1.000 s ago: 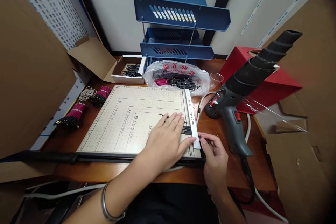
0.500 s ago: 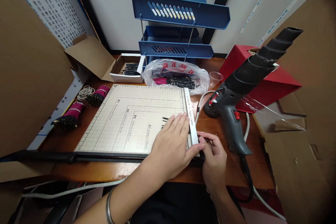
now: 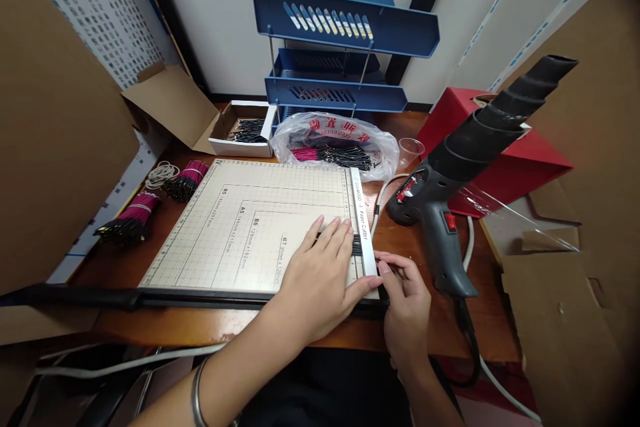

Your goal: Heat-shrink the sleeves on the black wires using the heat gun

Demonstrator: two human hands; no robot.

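Observation:
A cream paper cutter [image 3: 200, 247] with a printed grid lies before me, its black handle [image 3: 85, 297] lowered along the near edge. My left hand [image 3: 317, 277] is flat on the board, fingers stretched out, covering most of some thin black strands [image 3: 357, 245]. Those strands show between the fingers and the white guide rail [image 3: 363, 223], running up against it. The left thumb touches the rail's near end. Just right of the rail, my right hand [image 3: 407, 297] has curled fingers, thumb and index close together; what they hold is hidden.
A grey heat gun [image 3: 445, 233] stands nozzle-up at right, with a red box [image 3: 520, 167] behind. Behind the cutter are a plastic bag [image 3: 385, 147] of wires, an open box [image 3: 240, 147] and blue trays [image 3: 345, 20]. Pink-black wire bundles [image 3: 133, 213] lie left.
My left hand has slid slightly left and toward me. More black strands now show beside the rail, and the strand ends left of the fingers are mostly covered. The right hand has barely moved.

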